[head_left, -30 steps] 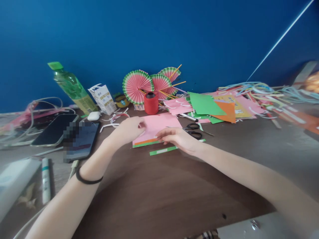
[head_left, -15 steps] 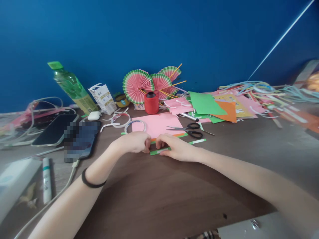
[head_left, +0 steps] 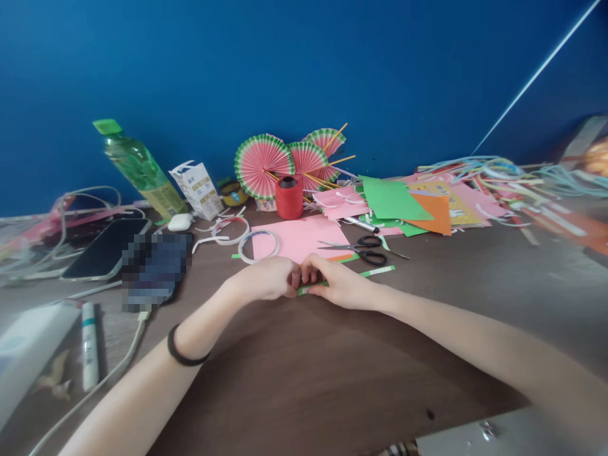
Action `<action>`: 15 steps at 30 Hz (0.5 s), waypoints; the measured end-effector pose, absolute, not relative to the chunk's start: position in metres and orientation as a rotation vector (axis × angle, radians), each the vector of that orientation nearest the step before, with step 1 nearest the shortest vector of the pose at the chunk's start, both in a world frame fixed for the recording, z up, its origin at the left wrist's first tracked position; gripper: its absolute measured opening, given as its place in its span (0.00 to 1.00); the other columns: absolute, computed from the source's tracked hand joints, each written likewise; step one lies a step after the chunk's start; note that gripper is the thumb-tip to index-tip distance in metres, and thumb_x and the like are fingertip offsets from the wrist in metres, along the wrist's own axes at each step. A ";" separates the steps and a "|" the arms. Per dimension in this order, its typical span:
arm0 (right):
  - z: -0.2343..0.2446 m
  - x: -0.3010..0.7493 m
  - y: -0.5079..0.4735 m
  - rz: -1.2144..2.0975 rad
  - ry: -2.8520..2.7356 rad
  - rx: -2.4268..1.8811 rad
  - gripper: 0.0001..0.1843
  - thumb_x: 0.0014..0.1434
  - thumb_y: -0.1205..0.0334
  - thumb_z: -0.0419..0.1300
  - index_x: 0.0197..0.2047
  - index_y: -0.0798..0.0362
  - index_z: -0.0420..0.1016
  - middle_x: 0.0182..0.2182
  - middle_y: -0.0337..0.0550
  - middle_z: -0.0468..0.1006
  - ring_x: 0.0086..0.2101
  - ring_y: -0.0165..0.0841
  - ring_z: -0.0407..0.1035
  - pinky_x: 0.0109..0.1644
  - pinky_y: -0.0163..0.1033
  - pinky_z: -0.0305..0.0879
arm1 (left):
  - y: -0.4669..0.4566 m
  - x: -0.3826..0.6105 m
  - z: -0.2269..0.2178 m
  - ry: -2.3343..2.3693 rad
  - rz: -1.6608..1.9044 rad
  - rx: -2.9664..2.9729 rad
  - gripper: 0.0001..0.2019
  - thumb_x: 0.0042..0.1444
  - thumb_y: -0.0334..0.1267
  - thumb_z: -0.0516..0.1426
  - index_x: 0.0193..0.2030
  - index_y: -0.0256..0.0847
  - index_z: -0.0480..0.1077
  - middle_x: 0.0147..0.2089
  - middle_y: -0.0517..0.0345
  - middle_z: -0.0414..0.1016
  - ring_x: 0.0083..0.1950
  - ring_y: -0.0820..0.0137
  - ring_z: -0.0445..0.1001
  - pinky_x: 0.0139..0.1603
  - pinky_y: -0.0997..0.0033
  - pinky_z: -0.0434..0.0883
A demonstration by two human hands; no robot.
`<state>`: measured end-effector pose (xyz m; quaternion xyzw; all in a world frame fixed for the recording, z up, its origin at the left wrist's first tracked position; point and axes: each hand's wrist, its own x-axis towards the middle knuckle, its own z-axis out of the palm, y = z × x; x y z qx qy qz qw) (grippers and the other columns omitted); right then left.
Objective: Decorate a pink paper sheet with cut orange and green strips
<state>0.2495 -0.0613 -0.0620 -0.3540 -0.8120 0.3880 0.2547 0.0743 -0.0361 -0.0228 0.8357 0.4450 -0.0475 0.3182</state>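
At the middle of a brown desk (head_left: 304, 373), curling the fingers of the left hand (head_left: 268, 278) inward over the left end of a thin green strip (head_left: 379, 271), and meeting there the bent fingers of the right hand (head_left: 349, 283). Covering that end from sight, so not being able to tell whether pinching it with the left or merely touching it. Laying the right thumb along the strip's near side, likewise not being able to tell whether gripping it or only pressing down. Crossing the strip with the right hand, and leaving its right end, with a white patch, in plain view. Wearing a dark band (head_left: 183, 356) on the left wrist. Seeing a pink sheet (head_left: 301, 234) just beyond the hands, with black-handled scissors (head_left: 360, 248) lying over its right edge and a white tape ring (head_left: 241, 247) overlapping its left side. Facing a red spool (head_left: 289, 201) farther back, near folded paper fans (head_left: 259, 161) against a blue wall (head_left: 304, 63). Having 2 phones (head_left: 107, 249) lying off to the left, and a green sheet (head_left: 394, 199) partly covering an orange sheet (head_left: 437, 215) toward the right.
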 end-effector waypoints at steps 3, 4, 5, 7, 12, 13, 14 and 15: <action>-0.061 0.249 -0.063 1.002 -2.238 -0.991 0.10 0.50 0.72 0.57 0.34 0.52 0.59 0.32 0.38 0.66 0.32 0.28 0.61 0.36 0.34 0.61 | -0.036 0.074 -0.025 1.173 -0.096 2.193 0.06 0.38 0.35 0.57 0.27 0.40 0.69 0.25 0.61 0.70 0.26 0.71 0.66 0.25 0.75 0.58; -0.060 0.249 -0.064 0.994 -2.249 -0.996 0.10 0.50 0.71 0.57 0.34 0.51 0.59 0.32 0.37 0.66 0.31 0.28 0.61 0.35 0.34 0.61 | -0.036 0.073 -0.025 1.169 -0.089 2.189 0.08 0.38 0.35 0.57 0.29 0.40 0.70 0.26 0.61 0.71 0.27 0.71 0.66 0.26 0.75 0.58; -0.060 0.249 -0.065 0.990 -2.257 -0.998 0.10 0.50 0.71 0.57 0.34 0.51 0.59 0.31 0.37 0.66 0.31 0.28 0.61 0.35 0.34 0.61 | -0.035 0.073 -0.025 1.165 -0.087 2.181 0.09 0.37 0.35 0.57 0.30 0.39 0.70 0.27 0.61 0.71 0.27 0.71 0.67 0.26 0.76 0.59; -0.061 0.248 -0.066 0.993 -2.263 -0.998 0.10 0.51 0.71 0.57 0.34 0.51 0.59 0.31 0.37 0.66 0.31 0.28 0.61 0.34 0.33 0.60 | -0.035 0.073 -0.025 1.158 -0.095 2.156 0.10 0.37 0.35 0.58 0.30 0.39 0.70 0.27 0.61 0.71 0.28 0.71 0.67 0.26 0.76 0.58; -0.063 0.248 -0.066 0.995 -2.244 -0.975 0.11 0.50 0.74 0.56 0.32 0.51 0.58 0.30 0.37 0.67 0.31 0.28 0.62 0.35 0.34 0.61 | -0.031 0.071 -0.021 1.130 -0.162 2.109 0.10 0.38 0.37 0.58 0.30 0.39 0.70 0.26 0.62 0.71 0.27 0.71 0.67 0.25 0.76 0.58; -0.064 0.248 -0.066 0.983 -2.243 -0.962 0.11 0.50 0.74 0.56 0.32 0.51 0.58 0.30 0.37 0.67 0.31 0.28 0.62 0.36 0.34 0.61 | -0.030 0.070 -0.020 1.122 -0.180 2.103 0.09 0.38 0.38 0.59 0.30 0.39 0.70 0.26 0.63 0.71 0.27 0.71 0.67 0.25 0.76 0.58; -0.064 0.248 -0.067 0.970 -2.245 -0.951 0.11 0.50 0.74 0.56 0.32 0.51 0.58 0.31 0.38 0.67 0.32 0.29 0.63 0.38 0.35 0.61 | -0.028 0.069 -0.020 1.109 -0.190 2.099 0.09 0.37 0.38 0.59 0.29 0.39 0.69 0.25 0.63 0.70 0.27 0.71 0.67 0.25 0.77 0.58; -0.065 0.248 -0.067 0.953 -2.250 -0.942 0.11 0.50 0.74 0.55 0.32 0.51 0.58 0.31 0.38 0.67 0.33 0.29 0.63 0.39 0.36 0.61 | -0.027 0.068 -0.020 1.094 -0.193 2.095 0.09 0.37 0.38 0.59 0.29 0.39 0.69 0.25 0.63 0.70 0.27 0.72 0.67 0.25 0.77 0.58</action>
